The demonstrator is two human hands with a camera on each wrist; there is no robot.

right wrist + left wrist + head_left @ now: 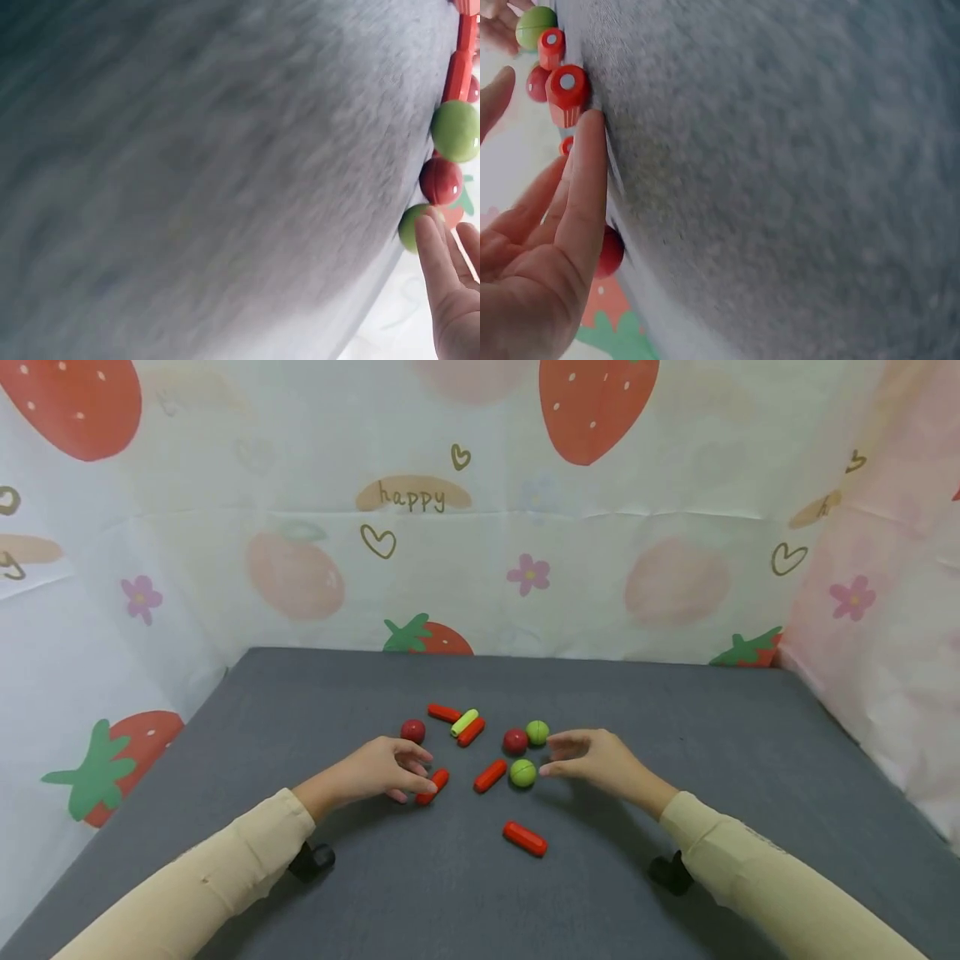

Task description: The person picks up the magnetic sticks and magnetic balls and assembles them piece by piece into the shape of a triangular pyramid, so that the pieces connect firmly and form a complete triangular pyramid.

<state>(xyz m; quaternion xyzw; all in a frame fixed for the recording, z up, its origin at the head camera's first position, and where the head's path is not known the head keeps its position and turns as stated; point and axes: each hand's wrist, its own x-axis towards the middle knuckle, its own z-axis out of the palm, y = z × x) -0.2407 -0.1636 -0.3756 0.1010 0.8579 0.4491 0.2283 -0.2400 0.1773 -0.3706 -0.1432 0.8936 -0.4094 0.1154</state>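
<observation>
My left hand (pixel 382 768) hovers over the left side of the group with fingers loosely bent. Its thumb overlaps one red stick (pixel 441 779) in the head view; in the left wrist view a fingertip is close to that ridged red stick (pixel 568 88), and whether they touch I cannot tell. The right hand (pixel 600 762) has its fingers relaxed and apart, just right of a green ball (pixel 522 773). Behind that lie a red ball (pixel 515 742) and a second green ball (pixel 537 732). Nothing appears held in either hand.
Another red stick (pixel 491 776) lies between the hands, and one (pixel 525 839) lies nearer me. Farther back are two red sticks (pixel 471 732), a yellow-green stick (pixel 464 722) and a red ball (pixel 412 732). A strawberry-print cloth (pixel 465 577) hangs behind the grey table (pixel 420 893).
</observation>
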